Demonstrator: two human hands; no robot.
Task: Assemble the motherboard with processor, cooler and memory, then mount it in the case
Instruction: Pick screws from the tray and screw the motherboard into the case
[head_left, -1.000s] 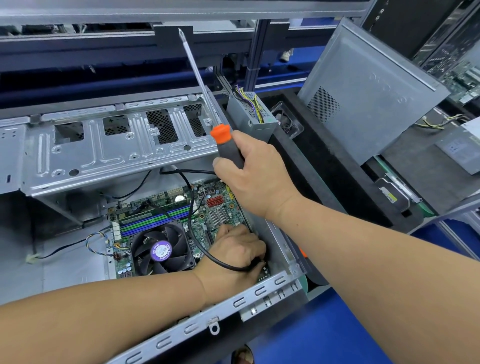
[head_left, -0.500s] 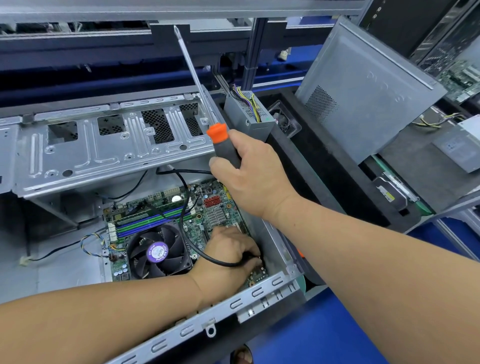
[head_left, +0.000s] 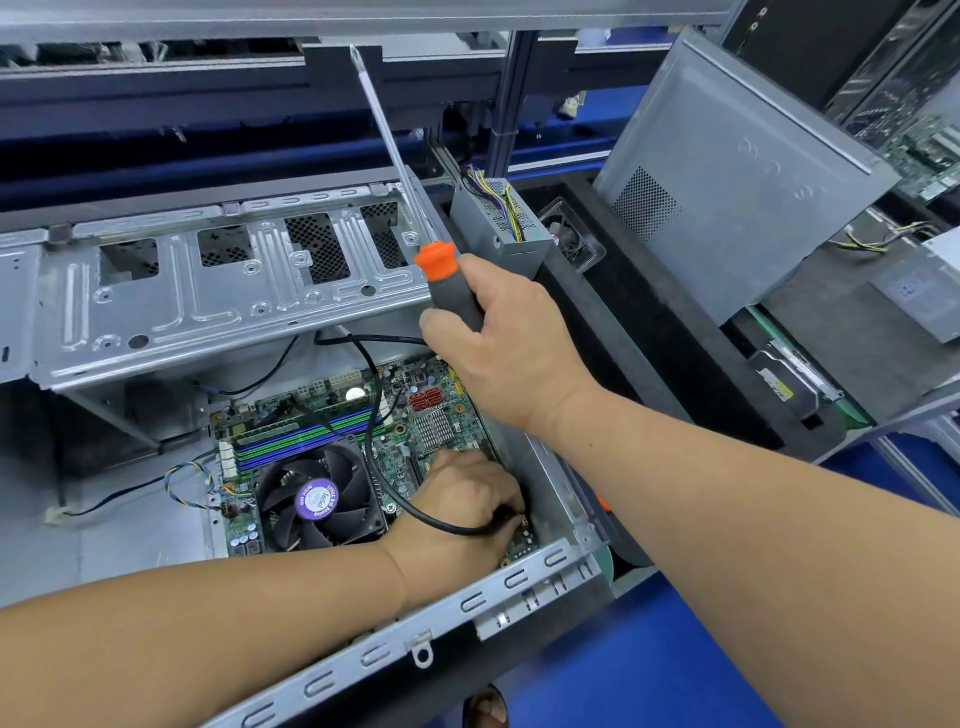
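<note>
The right hand (head_left: 511, 358) grips the screwdriver (head_left: 451, 291) by its grey handle, shaft pointing up and away, tip above the case (head_left: 218, 291). Compared with the earlier frames, this hand and the tool keep the same pose above the board; only the view shifts slightly. The left hand (head_left: 462, 506) stays low inside the case, below the right hand, fingers curled at the board's near right corner with a black cable (head_left: 371, 415) looping over its knuckles; whether the fingertips pinch anything cannot be told. Its position is nearly unchanged from a second ago.

The motherboard (head_left: 415, 415) lies in the case under both hands, with the cooler (head_left: 317, 501) left of the left hand and the memory (head_left: 306, 436) slots beyond the cooler. The purple fan label carries print too small to read. A power supply (head_left: 498, 223) stands just beyond the right hand, and a case panel (head_left: 737, 176) leans further right.
</note>
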